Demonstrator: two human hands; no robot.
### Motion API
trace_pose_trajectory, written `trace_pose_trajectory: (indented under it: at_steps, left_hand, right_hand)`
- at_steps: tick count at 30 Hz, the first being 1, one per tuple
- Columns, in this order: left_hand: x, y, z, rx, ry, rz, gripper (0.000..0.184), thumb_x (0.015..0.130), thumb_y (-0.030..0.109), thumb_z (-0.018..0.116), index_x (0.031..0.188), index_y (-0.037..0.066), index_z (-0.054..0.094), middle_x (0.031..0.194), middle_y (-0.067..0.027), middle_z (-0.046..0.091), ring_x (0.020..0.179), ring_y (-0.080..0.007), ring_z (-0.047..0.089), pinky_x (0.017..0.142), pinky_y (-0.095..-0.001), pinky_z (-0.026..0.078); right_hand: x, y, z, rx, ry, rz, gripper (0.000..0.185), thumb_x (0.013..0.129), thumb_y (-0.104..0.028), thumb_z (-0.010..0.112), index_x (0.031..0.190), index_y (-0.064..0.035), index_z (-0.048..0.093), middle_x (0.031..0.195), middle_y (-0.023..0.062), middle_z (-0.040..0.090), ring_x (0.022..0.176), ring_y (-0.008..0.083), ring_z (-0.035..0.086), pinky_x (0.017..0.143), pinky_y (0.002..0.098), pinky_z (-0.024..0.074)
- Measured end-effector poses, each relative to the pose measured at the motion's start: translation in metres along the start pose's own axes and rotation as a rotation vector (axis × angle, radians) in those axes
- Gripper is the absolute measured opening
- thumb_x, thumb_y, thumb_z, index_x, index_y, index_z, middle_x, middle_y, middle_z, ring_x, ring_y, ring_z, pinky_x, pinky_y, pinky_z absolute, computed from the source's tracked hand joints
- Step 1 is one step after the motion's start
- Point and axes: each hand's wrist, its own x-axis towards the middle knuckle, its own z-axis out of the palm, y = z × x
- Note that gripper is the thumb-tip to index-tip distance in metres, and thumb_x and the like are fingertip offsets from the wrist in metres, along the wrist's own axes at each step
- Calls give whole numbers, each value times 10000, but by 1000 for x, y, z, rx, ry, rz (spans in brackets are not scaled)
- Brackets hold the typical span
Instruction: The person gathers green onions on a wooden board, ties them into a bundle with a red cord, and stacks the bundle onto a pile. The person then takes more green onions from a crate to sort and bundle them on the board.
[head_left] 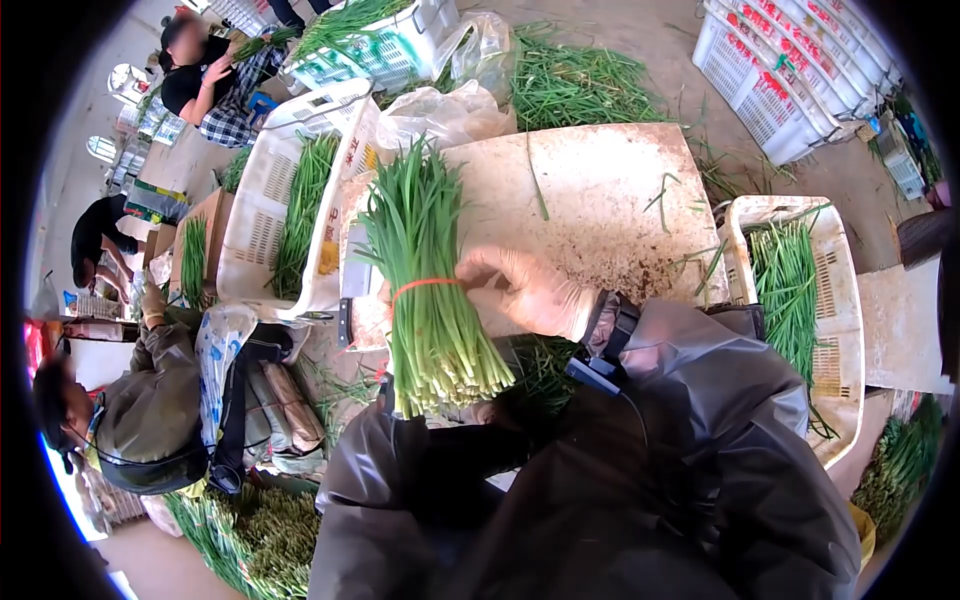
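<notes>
The bunch of greens point(425, 235) stands out over the left part of the board point(600, 165), leaf tips toward the far left corner and pale cut ends jutting past the near edge. An orange band point(425, 283) circles its stems. The worker's right hand point(530, 290) grasps the bunch from its right side, bent fingers at the band. From where I stand the left hand is lost behind the bunch, so I can't tell its grip; the left sleeve point(365, 455) leads up toward the cut ends.

A knife point(345, 322) lies along the board's left edge, handle toward the near corner. One loose stalk point(537, 180) lies by the far edge, with dirt specks over the right half.

Just beside the left edge is a white crate point(252, 225) of greens; another crate point(838, 320), also with greens, sits along the right edge. Past the far left corner bulges a plastic bag point(455, 112), and beyond the far edge a heap of greens point(580, 85) covers the floor. A person in a dark jacket point(155, 430) sits off to the left.
</notes>
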Motion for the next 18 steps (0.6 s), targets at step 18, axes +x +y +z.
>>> trace_pose_trajectory:
  at_steps: [18]
  left_hand:
    - [5, -11, -28, 53, 35, 44, 744, 977, 601, 528, 1458, 33, 535, 1346, -209, 648, 1167, -352, 674, 997, -537, 567]
  right_hand:
    - [-3, 1, -12, -281, -118, 46, 176, 897, -39, 727, 1063, -38, 670, 907, 92, 720, 875, 199, 695, 813, 341, 567]
